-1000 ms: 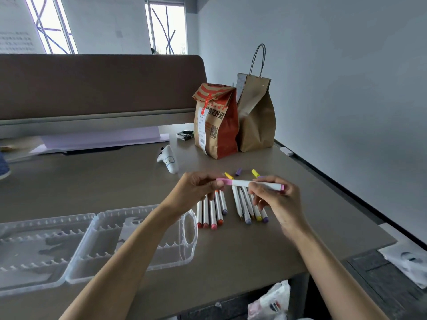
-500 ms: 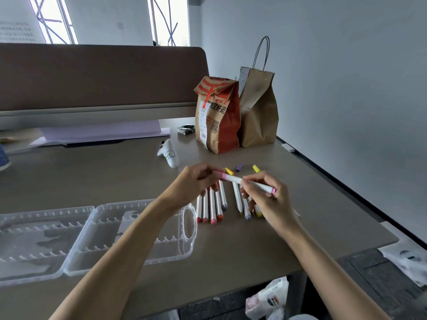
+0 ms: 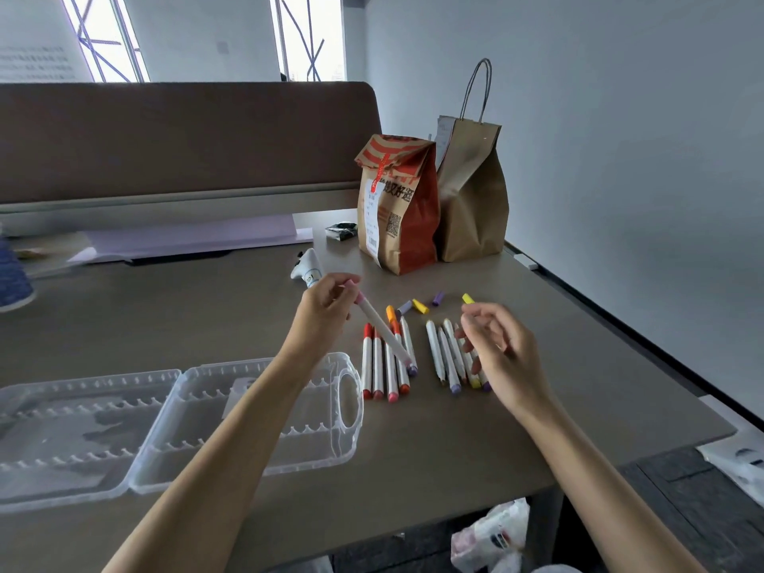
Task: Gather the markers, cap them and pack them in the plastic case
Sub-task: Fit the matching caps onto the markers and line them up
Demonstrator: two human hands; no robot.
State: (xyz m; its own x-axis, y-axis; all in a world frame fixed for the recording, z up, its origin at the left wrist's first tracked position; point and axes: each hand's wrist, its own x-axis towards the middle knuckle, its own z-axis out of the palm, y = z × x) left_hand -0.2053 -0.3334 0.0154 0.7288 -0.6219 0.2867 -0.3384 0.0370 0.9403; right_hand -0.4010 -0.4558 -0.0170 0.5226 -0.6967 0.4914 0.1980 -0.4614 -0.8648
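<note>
Pink-capped, one marker (image 3: 384, 330) is pinched near its upper end by the left hand (image 3: 324, 316), slanting over the red markers (image 3: 377, 366). The right hand (image 3: 504, 357) is held loosely spread and empty. So light a pinch could let it be dropped, scattering the loose caps (image 3: 419, 306). The open plastic case (image 3: 194, 390) lies left on a grey-brown desk (image 3: 454, 448). Paper bags (image 3: 397, 208) are stood by a pale wall.

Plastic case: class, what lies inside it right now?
Both open halves of the plastic case show only empty ridged slots. The left forearm covers a strip of one half, so that part stays unseen.
</note>
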